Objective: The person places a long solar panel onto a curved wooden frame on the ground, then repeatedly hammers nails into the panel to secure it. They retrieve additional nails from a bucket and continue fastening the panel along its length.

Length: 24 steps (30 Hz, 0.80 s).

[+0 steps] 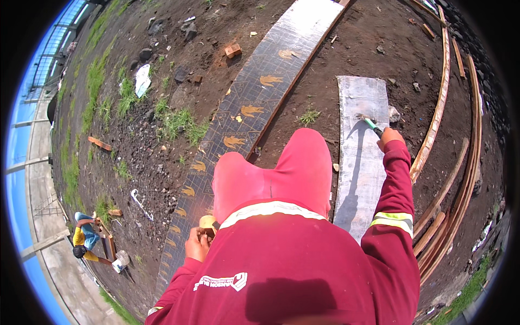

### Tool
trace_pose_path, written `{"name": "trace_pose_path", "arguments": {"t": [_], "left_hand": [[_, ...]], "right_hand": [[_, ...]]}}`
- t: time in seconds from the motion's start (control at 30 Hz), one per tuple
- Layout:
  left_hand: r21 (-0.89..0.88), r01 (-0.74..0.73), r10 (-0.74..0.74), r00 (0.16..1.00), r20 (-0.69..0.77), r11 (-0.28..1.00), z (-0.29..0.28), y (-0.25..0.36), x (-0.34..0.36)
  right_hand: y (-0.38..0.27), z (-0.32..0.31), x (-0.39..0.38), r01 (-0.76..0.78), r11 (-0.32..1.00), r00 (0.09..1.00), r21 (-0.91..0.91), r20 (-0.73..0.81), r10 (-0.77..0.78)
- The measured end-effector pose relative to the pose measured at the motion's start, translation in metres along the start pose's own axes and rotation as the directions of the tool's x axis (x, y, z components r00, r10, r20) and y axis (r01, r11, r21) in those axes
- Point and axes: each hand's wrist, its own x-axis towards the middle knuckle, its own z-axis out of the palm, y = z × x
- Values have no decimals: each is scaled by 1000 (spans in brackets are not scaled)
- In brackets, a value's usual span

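Note:
My right hand (391, 138) is closed around the green handle of what looks like a hammer (372, 127). The tool's head end is at the upper part of a long, worn grey panel (363, 162) on the ground to my right. A shadow of my arm and the tool falls across this panel. By my left thigh, my left hand (198, 245) has curled fingers at a small tan, rounded object (207, 222), whose kind I cannot make out. A long dark board (238, 119) printed with a grid and gold figures runs beneath and beside my legs.
Long timber strips (440, 103) and thinner wood pieces (441, 184) lie along the right side. On the left are stones, grass tufts (181, 124), a broken brick (233, 51) and white scrap (142, 80). Far left, a person (86, 238) in yellow bends over wood near a bucket (121, 261).

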Motion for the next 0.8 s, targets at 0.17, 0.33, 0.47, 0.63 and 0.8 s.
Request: {"name": "trace_pose_path", "arguments": {"t": [0.17, 0.33, 0.47, 0.63, 0.8], "left_hand": [[-437, 192, -114, 973, 199, 879, -34, 54, 97], [-616, 107, 58, 969, 242, 781, 11, 98, 237], [-615, -2, 273, 897, 347, 788, 97, 140, 336], [-435, -388, 492, 857, 154, 813, 210, 195, 413], [-422, -406, 449, 894, 3, 811, 287, 240, 453]], "right_hand": [[40, 41, 0, -6, 985, 1000, 171, 4, 5], [50, 81, 4, -123, 949, 987, 290, 132, 88], [32, 120, -2, -186, 953, 980, 238, 121, 161], [15, 143, -18, -99, 785, 987, 611, -39, 155], [-8, 160, -71, 34, 156, 997, 987, -45, 68]]}}
